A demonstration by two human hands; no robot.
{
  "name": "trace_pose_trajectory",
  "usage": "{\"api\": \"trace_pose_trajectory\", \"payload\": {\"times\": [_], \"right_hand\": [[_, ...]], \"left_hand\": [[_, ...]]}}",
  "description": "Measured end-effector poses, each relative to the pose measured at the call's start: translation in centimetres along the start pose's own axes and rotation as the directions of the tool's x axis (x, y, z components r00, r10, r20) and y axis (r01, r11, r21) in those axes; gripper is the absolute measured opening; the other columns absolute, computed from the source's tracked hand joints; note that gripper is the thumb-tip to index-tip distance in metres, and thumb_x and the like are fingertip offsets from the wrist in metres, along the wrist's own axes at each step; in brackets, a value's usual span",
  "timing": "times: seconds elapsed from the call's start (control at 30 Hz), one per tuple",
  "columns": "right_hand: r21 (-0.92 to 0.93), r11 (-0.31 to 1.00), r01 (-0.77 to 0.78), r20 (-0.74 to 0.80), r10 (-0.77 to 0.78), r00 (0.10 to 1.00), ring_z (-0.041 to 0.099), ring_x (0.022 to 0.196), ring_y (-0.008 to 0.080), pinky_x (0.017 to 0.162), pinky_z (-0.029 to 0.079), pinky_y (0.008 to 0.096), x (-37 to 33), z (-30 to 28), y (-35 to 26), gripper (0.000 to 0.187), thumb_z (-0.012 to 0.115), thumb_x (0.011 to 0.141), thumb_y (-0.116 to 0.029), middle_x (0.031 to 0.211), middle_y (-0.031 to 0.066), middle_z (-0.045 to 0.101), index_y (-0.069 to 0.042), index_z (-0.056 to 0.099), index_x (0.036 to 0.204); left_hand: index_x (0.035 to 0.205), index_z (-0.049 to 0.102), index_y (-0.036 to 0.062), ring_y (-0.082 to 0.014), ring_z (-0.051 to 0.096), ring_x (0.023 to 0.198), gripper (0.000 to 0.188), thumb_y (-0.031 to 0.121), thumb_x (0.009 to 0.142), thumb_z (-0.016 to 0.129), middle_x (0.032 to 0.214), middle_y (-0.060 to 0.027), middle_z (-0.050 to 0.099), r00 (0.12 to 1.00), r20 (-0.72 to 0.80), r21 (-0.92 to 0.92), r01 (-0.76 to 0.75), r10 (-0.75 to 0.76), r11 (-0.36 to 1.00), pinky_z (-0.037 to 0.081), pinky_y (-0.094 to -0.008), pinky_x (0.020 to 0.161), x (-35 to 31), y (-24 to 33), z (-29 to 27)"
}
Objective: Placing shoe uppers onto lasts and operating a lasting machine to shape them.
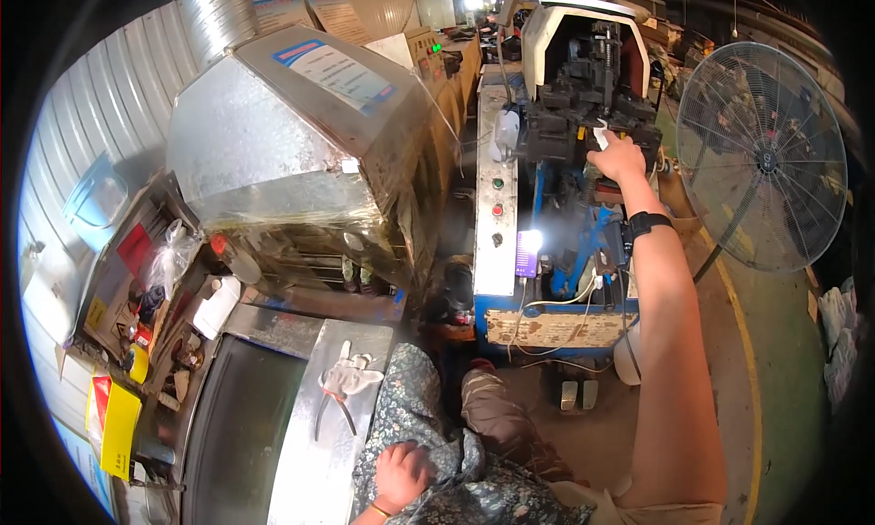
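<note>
Floral cloth [407, 396], over the lap, foreground. Metal hood [273, 115], left of centre. Machine [592, 97], black-headed on blue frame, ahead. Right hand [622, 159], extended to the machine's head, fingers seemingly pinched on a white piece [601, 138]. Left hand [404, 475], fingers curled over the cloth, well apart from the piece; contents, if any, cannot be told. White piece: small, just beyond the right fingertips, the nearer hand; long axis pointing away, leaning slightly left; contact with the machine unclear.
</note>
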State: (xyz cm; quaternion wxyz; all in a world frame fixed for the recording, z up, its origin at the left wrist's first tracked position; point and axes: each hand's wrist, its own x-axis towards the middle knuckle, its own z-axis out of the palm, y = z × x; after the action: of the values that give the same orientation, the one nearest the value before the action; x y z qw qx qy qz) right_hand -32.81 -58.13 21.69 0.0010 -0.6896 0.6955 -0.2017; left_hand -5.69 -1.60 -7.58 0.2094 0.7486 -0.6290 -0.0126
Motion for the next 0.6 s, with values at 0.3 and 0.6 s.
{"api": "trace_pose_trajectory", "payload": {"times": [0.3, 0.6], "right_hand": [[0.008, 1.000, 0.015, -0.036, -0.015, 0.999, 0.050, 0.127, 0.0388, 0.104, 0.045, 0.0437, 0.1, -0.2, 0.2, 0.076, 0.067, 0.075, -0.046, 0.142, 0.0218, 0.047, -0.024, 0.047, 0.145], [-0.060, 0.993, 0.103, -0.136, -0.110, 0.985, 0.051, 0.118, 0.0448, 0.099, 0.046, 0.0477, -4.4, 3.1, 2.1, 0.076, 0.066, 0.080, -0.046, 0.132, 0.0244, 0.047, -0.017, 0.041, 0.147]], "left_hand": [[0.100, 0.071, 0.0116, -0.0280, 0.056, 0.105, 0.027, 0.021, 0.075, 0.071, 0.110, -0.0047, 0.064, 1.000, -0.020, -0.020, -0.009, 0.009, 1.000, 0.043, -0.0418, 0.090, 0.1, 0.1, -0.3], [0.101, 0.071, 0.0110, -0.0293, 0.055, 0.106, 0.027, 0.020, 0.075, 0.071, 0.111, -0.0060, 0.064, 0.999, -0.039, -0.037, -0.028, 0.027, 0.999, 0.044, -0.0426, 0.090, -0.1, -0.2, -0.3]]}}
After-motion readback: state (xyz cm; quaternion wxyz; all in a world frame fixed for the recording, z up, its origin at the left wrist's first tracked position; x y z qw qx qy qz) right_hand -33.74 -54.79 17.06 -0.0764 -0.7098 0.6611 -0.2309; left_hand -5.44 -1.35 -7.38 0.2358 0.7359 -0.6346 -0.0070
